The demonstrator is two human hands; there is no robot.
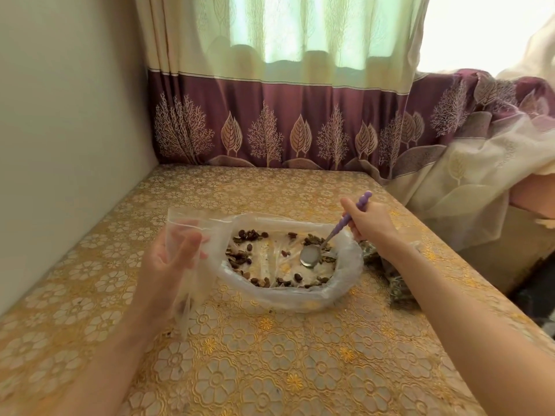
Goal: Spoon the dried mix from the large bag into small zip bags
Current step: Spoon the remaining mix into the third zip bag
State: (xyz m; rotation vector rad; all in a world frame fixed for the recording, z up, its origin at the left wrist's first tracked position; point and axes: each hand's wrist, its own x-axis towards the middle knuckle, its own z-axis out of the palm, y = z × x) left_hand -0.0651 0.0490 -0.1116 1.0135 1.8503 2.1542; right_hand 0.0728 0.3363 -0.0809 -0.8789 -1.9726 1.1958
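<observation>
Left hand [171, 259], near left: grips small zip bag [186, 235] | right hand [371, 222]: grips purple spoon [330, 235], bowl in large bag [345, 274], centre table | risk: sparse dried mix [240, 256]; limp mouth may spill.

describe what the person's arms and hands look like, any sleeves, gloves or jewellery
Both forearms are bare as far as the picture shows, with no sleeve in view. The left hand and the right hand wear no gloves, and no ring, watch or bracelet can be seen on them or on the wrists. The left hand is partly seen through clear plastic, so small details there are hard to tell.
</observation>
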